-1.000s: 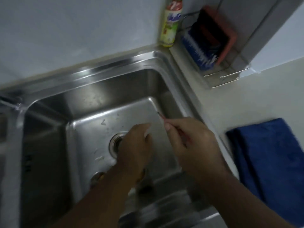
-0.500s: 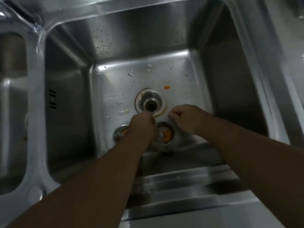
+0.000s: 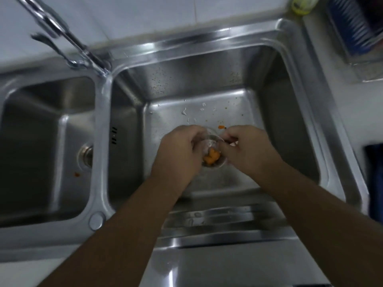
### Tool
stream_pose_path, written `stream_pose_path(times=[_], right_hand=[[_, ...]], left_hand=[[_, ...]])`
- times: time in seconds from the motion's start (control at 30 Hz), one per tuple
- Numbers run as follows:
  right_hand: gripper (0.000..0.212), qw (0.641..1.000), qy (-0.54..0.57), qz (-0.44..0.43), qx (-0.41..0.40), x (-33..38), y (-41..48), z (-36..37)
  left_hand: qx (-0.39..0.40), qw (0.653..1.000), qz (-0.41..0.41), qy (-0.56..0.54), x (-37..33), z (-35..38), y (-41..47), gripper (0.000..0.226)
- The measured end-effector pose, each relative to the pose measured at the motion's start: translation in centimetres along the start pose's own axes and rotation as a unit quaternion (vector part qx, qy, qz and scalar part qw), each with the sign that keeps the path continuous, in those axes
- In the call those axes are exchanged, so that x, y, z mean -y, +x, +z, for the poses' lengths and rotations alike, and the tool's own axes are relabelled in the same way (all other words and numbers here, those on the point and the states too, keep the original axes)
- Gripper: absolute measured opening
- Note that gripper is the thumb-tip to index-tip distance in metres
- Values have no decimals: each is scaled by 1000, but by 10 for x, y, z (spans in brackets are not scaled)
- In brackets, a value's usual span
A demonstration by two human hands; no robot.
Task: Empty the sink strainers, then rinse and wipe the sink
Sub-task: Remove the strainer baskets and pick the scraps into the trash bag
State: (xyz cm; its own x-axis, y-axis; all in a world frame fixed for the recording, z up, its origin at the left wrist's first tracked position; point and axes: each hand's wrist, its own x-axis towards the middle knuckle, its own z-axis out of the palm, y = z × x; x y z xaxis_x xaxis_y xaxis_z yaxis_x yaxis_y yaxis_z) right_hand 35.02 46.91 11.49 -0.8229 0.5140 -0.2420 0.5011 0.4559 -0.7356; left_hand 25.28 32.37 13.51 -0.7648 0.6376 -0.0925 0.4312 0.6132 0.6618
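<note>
Steel, smooth and wet, makes the near rim of the sink [image 3: 228,241]. Beyond it, in the right basin, both hands hold the strainer [image 3: 214,141], a small round metal cup with orange scraps [image 3: 211,159] inside. The left hand [image 3: 178,150] curls its fingers round the left side; the right hand [image 3: 246,148] pinches the right rim. I judge it light, stiff and slippery, so the rim is the best hold, kept level. Farther, pale crumbs [image 3: 184,111] dot the basin floor, and the shiny faucet [image 3: 60,30] stands far left.
</note>
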Motion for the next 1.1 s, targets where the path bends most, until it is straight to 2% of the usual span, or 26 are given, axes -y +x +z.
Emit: stream_pose_path(times=[0.13, 0.23, 0.3, 0.4, 0.5, 0.7, 0.8, 0.9, 1.0, 1.1], right_hand=[[7, 987, 133, 46, -71, 31, -23, -25], [9, 979, 168, 66, -95, 48, -46, -40], [9, 968, 204, 87, -115, 53, -66, -48], [7, 952, 242, 104, -155, 57, -98, -52], [5, 949, 209, 116, -206, 55, -132, -49], [8, 927, 189, 115, -303, 42, -205, -46], [5, 913, 185, 126, -341, 31, -240, -52], [3, 906, 176, 137, -361, 9, -275, -64], [12, 903, 154, 140, -375, -18, -306, -80], [22, 882, 131, 121, -436, -58, -357, -110]], left_hand=[[-69, 997, -24, -34, -19, -28, -36, 56], [-125, 985, -71, -99, -38, -42, -58, 45], [-133, 976, -100, -137, -49, -47, -67, 34], [-106, 967, -110, -206, -61, -46, -78, 17], [-50, 949, -118, -288, -67, -34, -89, 11], [48, 946, -55, -317, -83, -10, -123, 12], [60, 953, -8, -298, -105, 3, -146, 8], [75, 953, 7, -294, -127, 25, -166, 13], [96, 950, 10, -297, -152, 55, -188, 13], [92, 955, 4, -283, -200, 103, -225, 11]])
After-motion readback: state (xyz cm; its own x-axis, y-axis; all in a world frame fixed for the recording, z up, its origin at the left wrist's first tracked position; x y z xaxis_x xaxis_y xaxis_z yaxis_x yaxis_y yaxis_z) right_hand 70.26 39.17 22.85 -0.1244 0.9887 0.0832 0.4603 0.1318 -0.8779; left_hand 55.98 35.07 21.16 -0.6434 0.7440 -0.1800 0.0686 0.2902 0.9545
